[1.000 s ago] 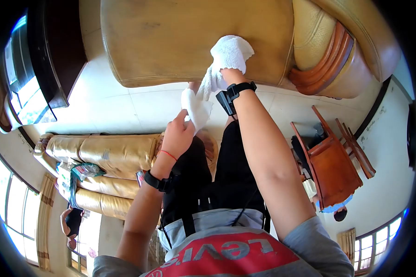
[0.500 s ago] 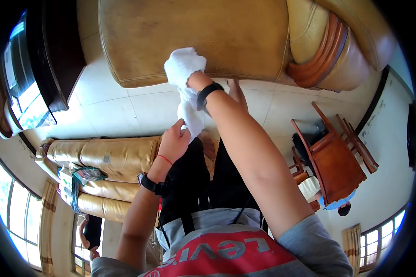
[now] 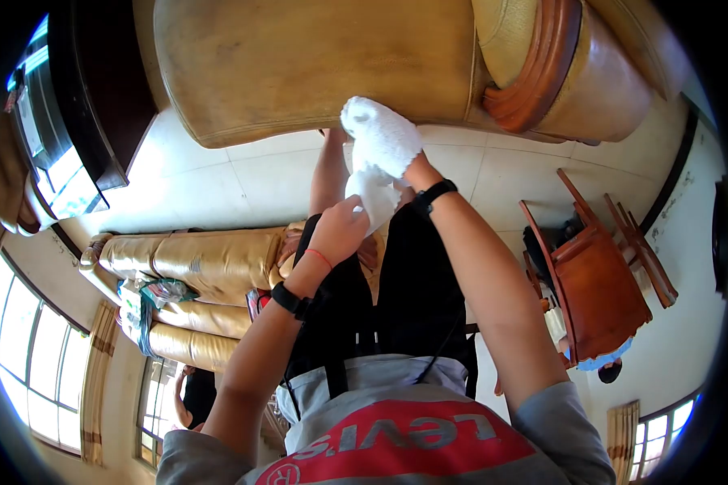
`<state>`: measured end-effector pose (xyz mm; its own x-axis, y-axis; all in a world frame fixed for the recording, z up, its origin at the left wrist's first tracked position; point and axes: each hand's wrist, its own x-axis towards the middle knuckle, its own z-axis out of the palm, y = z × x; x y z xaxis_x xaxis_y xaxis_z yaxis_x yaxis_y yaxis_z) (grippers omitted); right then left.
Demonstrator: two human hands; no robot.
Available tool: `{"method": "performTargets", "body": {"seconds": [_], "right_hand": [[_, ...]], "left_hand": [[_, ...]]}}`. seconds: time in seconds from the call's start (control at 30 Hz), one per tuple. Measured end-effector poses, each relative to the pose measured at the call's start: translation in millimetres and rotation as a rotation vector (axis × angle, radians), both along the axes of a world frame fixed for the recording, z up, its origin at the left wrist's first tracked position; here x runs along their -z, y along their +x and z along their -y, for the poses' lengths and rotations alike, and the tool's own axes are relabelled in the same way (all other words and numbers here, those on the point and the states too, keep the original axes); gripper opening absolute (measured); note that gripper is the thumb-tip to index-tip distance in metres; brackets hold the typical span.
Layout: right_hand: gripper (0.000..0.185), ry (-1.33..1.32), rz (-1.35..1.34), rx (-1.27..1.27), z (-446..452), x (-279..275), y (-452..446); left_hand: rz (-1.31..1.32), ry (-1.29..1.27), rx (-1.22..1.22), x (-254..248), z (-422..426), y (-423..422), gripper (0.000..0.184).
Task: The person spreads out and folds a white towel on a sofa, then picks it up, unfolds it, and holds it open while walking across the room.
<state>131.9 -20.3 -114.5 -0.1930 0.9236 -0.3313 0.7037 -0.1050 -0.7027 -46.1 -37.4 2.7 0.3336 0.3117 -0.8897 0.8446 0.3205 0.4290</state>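
A white cloth [image 3: 378, 194] covers my right hand [image 3: 380, 139] like a mitt, its fingers hidden underneath. The loose end hangs down between my two hands. My left hand [image 3: 341, 233] is closed around that lower end, just above my knees. Beyond both hands lies the front edge of a tan leather sofa seat [image 3: 315, 65]; the wrapped right hand overlaps that edge in the picture, and I cannot tell whether it touches the leather.
The sofa's armrest with brown wood trim [image 3: 534, 73] is at the upper right. A dark piece of furniture [image 3: 105, 89] stands at the left. Another tan sofa [image 3: 210, 263] holds bags [image 3: 166, 293]. Wooden chairs [image 3: 598, 291] and people are farther off. Pale floor tiles [image 3: 259, 182] lie below.
My right hand with the cloth has moved right and slightly down, away from over the sofa seat. My left hand has followed to the right, still gripping the loose end.
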Motion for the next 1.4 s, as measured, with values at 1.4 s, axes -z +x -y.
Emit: {"method": "performTargets", "body": {"seconds": [1.4], "right_hand": [[0.036,-0.517,0.478,0.12,-22,43,12]], "left_hand": [[-0.295,0.205,-0.219,129,-84,-71,0.035]]}}
